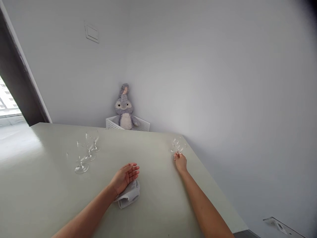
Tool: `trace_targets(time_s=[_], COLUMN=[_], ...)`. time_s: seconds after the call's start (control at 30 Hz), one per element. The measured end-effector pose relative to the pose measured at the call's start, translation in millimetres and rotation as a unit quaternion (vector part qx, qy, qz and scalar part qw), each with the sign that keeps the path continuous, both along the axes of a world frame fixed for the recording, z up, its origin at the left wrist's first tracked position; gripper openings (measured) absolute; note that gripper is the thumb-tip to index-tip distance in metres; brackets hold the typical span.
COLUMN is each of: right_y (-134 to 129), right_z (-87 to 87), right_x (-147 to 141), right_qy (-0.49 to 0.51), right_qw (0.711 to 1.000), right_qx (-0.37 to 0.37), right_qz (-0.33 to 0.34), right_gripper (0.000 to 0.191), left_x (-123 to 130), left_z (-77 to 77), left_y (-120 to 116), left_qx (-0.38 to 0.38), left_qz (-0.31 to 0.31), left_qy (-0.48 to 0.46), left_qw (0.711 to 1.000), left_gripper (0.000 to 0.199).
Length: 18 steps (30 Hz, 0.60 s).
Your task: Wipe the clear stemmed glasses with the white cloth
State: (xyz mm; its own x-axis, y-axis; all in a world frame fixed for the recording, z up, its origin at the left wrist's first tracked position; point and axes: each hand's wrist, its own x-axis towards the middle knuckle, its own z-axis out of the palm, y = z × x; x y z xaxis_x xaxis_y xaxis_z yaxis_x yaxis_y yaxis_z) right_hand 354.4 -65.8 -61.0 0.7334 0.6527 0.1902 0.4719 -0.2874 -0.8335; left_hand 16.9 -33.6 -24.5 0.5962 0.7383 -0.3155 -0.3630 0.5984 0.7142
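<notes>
My left hand [125, 177] is open, palm turned inward and fingers slightly bent, with nothing in it. Beneath it, near the wrist, a folded light grey cloth [130, 195] lies on the table. At the table's right side my right hand [181, 162] is closed, its fingertips pinched at the near edge of a clear stemmed glass [179, 148]. The glass is hard to make out, and whether others stand close behind it I cannot tell. On the left, three clear stemmed glasses stand upright in a slanting row: a near one [81, 168], a middle one [89, 156] and a far one [95, 148].
The pale table [153, 218] ends at a slanting right edge beside the wall. Behind its far edge a grey plush toy [125, 110] sits in a white perforated basket [144, 125]. A light switch [92, 33] is on the wall, and a dark door frame [21, 69] is at left.
</notes>
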Motion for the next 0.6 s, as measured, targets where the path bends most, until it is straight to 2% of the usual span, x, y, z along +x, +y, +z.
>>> trace_targets(time_s=[0.13,0.27,0.33,0.43,0.53,0.6], right_y=[-8,-31,-44,-57,-61,-60], right_z=[3.0,5.9,9.3,17.7,29.8,39.8], right_x=[-1,-6,-9,-18,-37,-60], right_qy=[0.014,0.026,0.029,0.043,0.068,0.080], right_qw=[1.000,0.999,0.999,0.999,0.995,0.988], right_qx=[-0.010,-0.011,-0.009,0.003,0.009,0.001], right_qz=[-0.001,-0.018,-0.017,0.016,0.078,0.129], right_gripper=[0.034,0.044,0.043,0.036,0.029,0.024], left_x=[-1,-6,-10,-19,-37,-55], left_z=[5.7,18.3,29.2,48.9,61.9,61.7], left_y=[0,1,-2,-13,-25,-26], left_qx=[0.003,0.047,0.052,0.064,0.103,0.119], left_qz=[0.049,0.191,0.257,0.322,0.414,0.483], left_qy=[-0.004,0.031,0.037,0.036,0.078,0.127], left_qw=[0.999,0.980,0.964,0.944,0.901,0.858], left_gripper=[0.015,0.013,0.014,0.023,0.032,0.038])
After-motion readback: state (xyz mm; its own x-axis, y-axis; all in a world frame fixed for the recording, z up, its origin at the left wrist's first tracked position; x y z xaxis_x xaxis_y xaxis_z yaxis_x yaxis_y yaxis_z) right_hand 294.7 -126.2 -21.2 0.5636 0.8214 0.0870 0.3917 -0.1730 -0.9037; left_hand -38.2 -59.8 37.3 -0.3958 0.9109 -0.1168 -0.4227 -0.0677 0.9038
